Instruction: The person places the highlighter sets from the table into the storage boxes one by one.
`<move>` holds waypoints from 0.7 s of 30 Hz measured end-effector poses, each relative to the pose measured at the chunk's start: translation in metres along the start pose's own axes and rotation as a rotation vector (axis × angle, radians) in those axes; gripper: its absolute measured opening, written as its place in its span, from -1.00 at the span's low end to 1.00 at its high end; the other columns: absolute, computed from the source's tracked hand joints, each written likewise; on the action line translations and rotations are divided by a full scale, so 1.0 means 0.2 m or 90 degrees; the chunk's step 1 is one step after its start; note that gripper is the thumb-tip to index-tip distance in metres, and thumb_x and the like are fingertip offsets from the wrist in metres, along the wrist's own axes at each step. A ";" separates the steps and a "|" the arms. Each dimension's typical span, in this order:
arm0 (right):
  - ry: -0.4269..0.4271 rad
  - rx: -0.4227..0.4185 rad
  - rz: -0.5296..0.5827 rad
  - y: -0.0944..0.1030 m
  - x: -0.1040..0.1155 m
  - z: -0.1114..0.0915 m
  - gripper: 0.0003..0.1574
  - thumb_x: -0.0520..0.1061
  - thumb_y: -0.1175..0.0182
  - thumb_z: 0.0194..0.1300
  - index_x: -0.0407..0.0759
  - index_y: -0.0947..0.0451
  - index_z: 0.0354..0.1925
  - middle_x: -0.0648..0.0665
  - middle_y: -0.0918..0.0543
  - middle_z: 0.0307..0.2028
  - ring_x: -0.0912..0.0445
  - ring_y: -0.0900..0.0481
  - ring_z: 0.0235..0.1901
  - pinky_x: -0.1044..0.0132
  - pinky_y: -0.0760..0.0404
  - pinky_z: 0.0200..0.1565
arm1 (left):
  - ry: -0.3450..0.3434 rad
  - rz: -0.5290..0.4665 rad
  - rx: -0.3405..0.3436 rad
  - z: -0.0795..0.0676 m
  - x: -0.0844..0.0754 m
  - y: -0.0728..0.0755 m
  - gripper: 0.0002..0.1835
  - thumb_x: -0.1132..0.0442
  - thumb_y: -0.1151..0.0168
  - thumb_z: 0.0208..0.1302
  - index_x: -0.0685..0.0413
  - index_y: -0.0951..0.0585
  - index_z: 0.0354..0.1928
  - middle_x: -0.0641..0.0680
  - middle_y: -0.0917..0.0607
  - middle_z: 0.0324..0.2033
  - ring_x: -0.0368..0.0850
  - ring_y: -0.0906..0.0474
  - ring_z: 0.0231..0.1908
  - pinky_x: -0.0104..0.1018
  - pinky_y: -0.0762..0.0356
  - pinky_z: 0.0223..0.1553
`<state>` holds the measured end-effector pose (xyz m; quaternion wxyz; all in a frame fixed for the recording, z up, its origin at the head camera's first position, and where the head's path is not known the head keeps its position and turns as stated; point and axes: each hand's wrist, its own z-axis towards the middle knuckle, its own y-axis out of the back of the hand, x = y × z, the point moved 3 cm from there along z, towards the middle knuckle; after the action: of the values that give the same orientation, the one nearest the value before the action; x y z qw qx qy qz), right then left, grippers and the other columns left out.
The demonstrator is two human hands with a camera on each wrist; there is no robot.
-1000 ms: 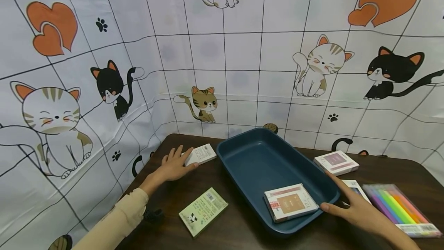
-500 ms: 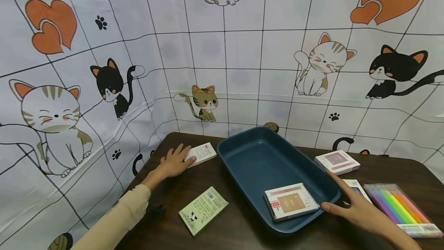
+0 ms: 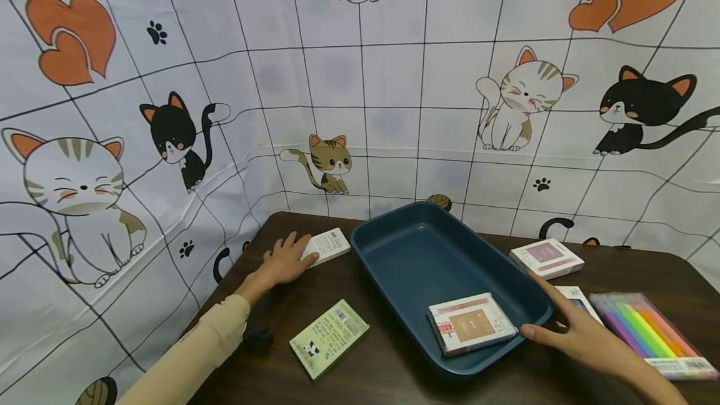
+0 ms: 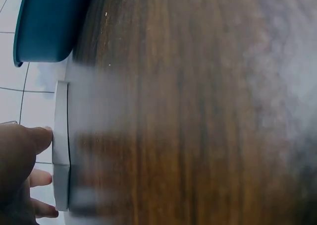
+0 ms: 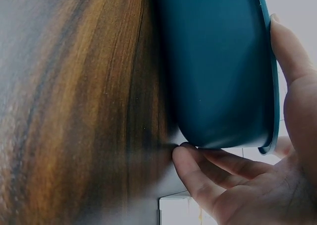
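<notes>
In the head view my left hand (image 3: 284,260) lies with fingers spread at the left end of a small white box (image 3: 330,245) on the table. The left wrist view shows the thumb (image 4: 42,138) against that box's upper side, with fingertips near its far part. My right hand (image 3: 587,339) grips the near right corner of a deep blue tray (image 3: 419,261). Its thumb is over the rim, and the fingers (image 5: 198,178) curl against the outer wall in the right wrist view. Inside the tray, at its near end, rests a white box with a tan panel (image 3: 472,324).
A green box with a panda picture (image 3: 330,338) lies left of the tray. To the right are a white box with a mauve panel (image 3: 545,258), a partly hidden box (image 3: 576,299) and a clear pack of coloured pens (image 3: 647,327). A cat-print sheet (image 3: 394,86) hangs behind the table.
My left hand has drawn back slightly to the left over the white box. The right hand keeps its grip on the tray. The head view has tilted a little.
</notes>
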<state>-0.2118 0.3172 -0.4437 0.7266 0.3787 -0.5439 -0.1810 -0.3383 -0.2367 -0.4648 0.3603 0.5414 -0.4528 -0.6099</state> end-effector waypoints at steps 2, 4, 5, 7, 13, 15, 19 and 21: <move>0.001 0.001 0.000 0.00 0.00 0.00 0.16 0.00 -0.35 0.39 -0.04 0.16 0.65 -0.51 -0.12 0.45 -0.43 -0.33 0.24 -0.19 -0.55 0.05 | -0.001 -0.003 0.003 0.00 -0.01 0.01 -0.24 -0.19 0.04 0.57 0.14 -0.16 0.58 0.45 -0.02 0.51 0.60 0.08 0.41 0.62 0.08 0.22; 0.000 0.003 0.006 0.01 0.00 0.00 0.15 -0.01 -0.35 0.40 -0.04 0.16 0.65 -0.51 -0.11 0.45 -0.43 -0.33 0.24 0.02 -0.59 0.04 | -0.009 -0.005 0.002 0.00 -0.01 0.00 -0.24 -0.17 0.05 0.57 0.16 -0.16 0.57 0.45 -0.06 0.50 0.60 0.05 0.40 0.61 0.06 0.22; 0.000 0.003 0.008 0.01 0.00 0.00 0.15 -0.01 -0.35 0.40 -0.04 0.15 0.65 -0.51 -0.11 0.45 -0.43 -0.33 0.24 0.13 -0.59 0.02 | -0.013 -0.003 0.003 0.01 -0.01 -0.01 -0.24 -0.17 0.06 0.58 0.17 -0.15 0.58 0.44 -0.07 0.50 0.60 0.05 0.40 0.61 0.05 0.22; -0.002 0.005 0.013 0.01 0.00 0.00 0.15 -0.01 -0.35 0.40 -0.03 0.15 0.65 -0.50 -0.10 0.46 -0.43 -0.33 0.25 0.32 -0.56 -0.02 | -0.024 0.003 -0.001 0.02 0.00 -0.02 -0.24 -0.16 0.07 0.59 0.18 -0.13 0.58 0.44 -0.11 0.49 0.58 0.01 0.40 0.60 0.04 0.23; 0.002 0.007 0.028 0.01 0.00 0.01 0.15 -0.05 -0.34 0.40 -0.02 0.16 0.65 -0.50 -0.09 0.46 -0.42 -0.33 0.25 0.36 -0.56 -0.04 | -0.051 0.008 -0.021 0.04 0.00 -0.03 -0.29 -0.08 0.02 0.59 0.23 -0.18 0.56 0.43 -0.22 0.44 0.55 -0.10 0.37 0.57 -0.04 0.23; 0.003 0.009 0.034 0.00 0.00 0.01 0.15 -0.06 -0.34 0.40 -0.02 0.16 0.65 -0.50 -0.09 0.46 -0.42 -0.32 0.25 0.29 -0.59 -0.02 | -0.052 0.009 -0.024 0.03 -0.01 -0.02 -0.30 -0.05 -0.01 0.59 0.24 -0.22 0.54 0.43 -0.26 0.42 0.55 -0.14 0.35 0.56 -0.07 0.22; -0.002 0.013 0.032 0.00 0.00 0.01 0.15 -0.06 -0.33 0.41 -0.02 0.18 0.65 -0.52 -0.08 0.46 -0.43 -0.28 0.27 0.05 -0.60 0.03 | -0.050 0.014 -0.025 0.00 -0.04 0.01 -0.33 -0.03 -0.07 0.57 0.24 -0.27 0.51 0.43 -0.32 0.38 0.52 -0.21 0.32 0.53 -0.14 0.20; -0.008 0.014 0.029 -0.01 0.00 0.01 0.15 -0.05 -0.33 0.41 -0.02 0.18 0.65 -0.52 -0.08 0.46 -0.43 -0.26 0.28 -0.05 -0.58 0.06 | -0.049 0.018 -0.023 -0.01 -0.05 0.02 -0.33 -0.02 -0.10 0.56 0.25 -0.29 0.50 0.43 -0.35 0.35 0.50 -0.26 0.30 0.51 -0.19 0.18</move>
<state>-0.2128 0.3163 -0.4455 0.7228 0.3729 -0.5592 -0.1608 -0.3356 -0.2292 -0.4576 0.3610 0.5045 -0.4625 -0.6334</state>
